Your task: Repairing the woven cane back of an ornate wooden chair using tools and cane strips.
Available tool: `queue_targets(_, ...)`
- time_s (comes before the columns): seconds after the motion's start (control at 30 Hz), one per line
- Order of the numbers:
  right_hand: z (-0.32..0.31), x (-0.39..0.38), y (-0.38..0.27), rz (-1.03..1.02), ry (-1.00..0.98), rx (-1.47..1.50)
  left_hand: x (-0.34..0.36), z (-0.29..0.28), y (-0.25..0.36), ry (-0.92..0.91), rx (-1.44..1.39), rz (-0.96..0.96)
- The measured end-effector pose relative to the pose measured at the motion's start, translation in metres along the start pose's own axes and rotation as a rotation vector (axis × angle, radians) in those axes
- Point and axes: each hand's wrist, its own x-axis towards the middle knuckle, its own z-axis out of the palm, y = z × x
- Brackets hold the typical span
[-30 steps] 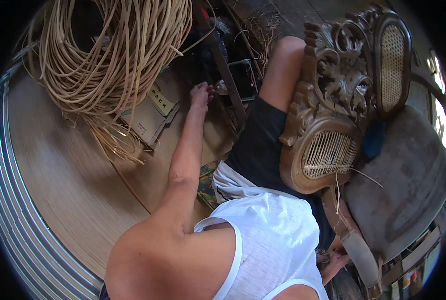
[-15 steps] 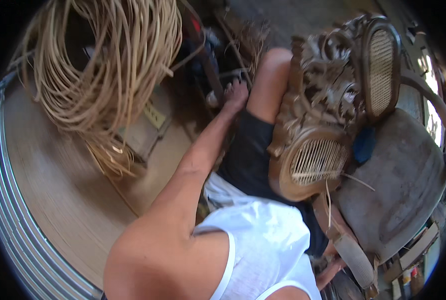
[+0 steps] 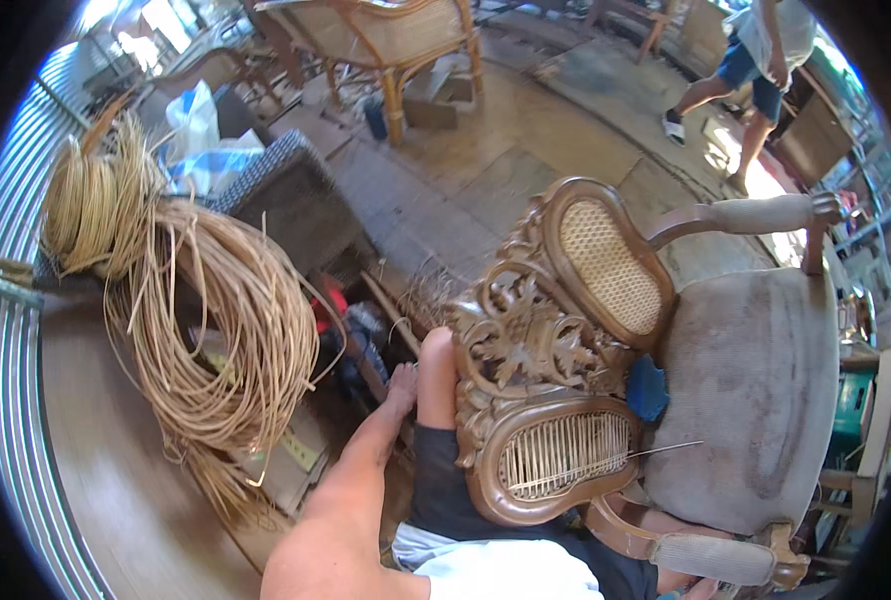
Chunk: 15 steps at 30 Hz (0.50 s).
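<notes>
My left hand (image 3: 402,388) reaches down beside my bent left knee, near dark items on the floor; its fingers are too small and dim to read. Across my lap leans a carved wooden armchair (image 3: 491,495) with a grey upholstered seat (image 3: 746,400). The far oval back panel (image 3: 611,265) is closely woven cane. Mostly parallel strands fill the near panel (image 3: 566,455), and one loose strand (image 3: 671,446) sticks out over the seat. A blue piece (image 3: 648,388) lies between back and seat. My right hand cannot be made out; a bit of skin shows below the near padded armrest (image 3: 716,558).
Large coils of rattan (image 3: 256,350) hang at my left, beside a paler bundle (image 3: 91,205) and a dark woven chair (image 3: 306,190). Another rattan chair (image 3: 396,60) stands at the back. A person (image 3: 766,75) is at the far right. Wood scraps lie along the right.
The view has tilted up and swung, bringing the far floor, the other chairs and a person into sight. My left hand stays low beside the knee.
</notes>
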Motion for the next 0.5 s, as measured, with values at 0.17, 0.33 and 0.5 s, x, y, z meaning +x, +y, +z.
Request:
queue_targets(0.17, -0.056, -0.030, -0.007, -0.038, 0.118, -0.044, 0.012, -0.008, 0.009, 0.250, -0.190, 0.135)
queue_targets(0.33, -0.091, -0.082, 0.011, -0.196, 0.348, 0.012, 0.036, -0.075, 0.065, 0.151, -0.654, 0.061)
queue_targets(0.5, -0.075, -0.033, 0.056, -0.438, 0.492, -0.674, 0.079, -0.237, 0.204, 0.193, -0.771, 0.145)
